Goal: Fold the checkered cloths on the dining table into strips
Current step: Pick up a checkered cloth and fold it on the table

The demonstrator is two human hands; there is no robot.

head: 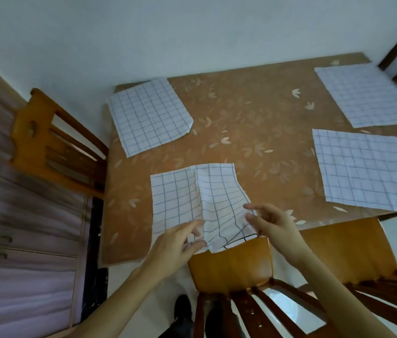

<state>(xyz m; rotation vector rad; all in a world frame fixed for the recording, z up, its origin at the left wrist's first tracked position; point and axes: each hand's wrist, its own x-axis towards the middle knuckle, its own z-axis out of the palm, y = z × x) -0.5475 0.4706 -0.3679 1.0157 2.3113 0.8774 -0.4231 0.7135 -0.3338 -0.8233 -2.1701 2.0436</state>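
Several white cloths with a blue check lie on the dining table [241, 123]. The nearest cloth [180, 201] lies at the table's front edge, its right part lifted and creased. My left hand [178, 242] pinches its near edge between thumb and fingers. My right hand [273, 220] pinches its lifted right corner. Another cloth [148, 115] lies flat at the far left with one corner turned over. A third cloth [368, 167] lies flat at the right, and one more cloth [365, 93] at the far right corner.
The table has a brown leaf-patterned cover. A wooden chair [231, 264] stands right under my hands, a second chair [348, 250] beside it on the right, a third chair [53, 142] at the table's left. A purple cabinet [21, 240] lines the left wall.
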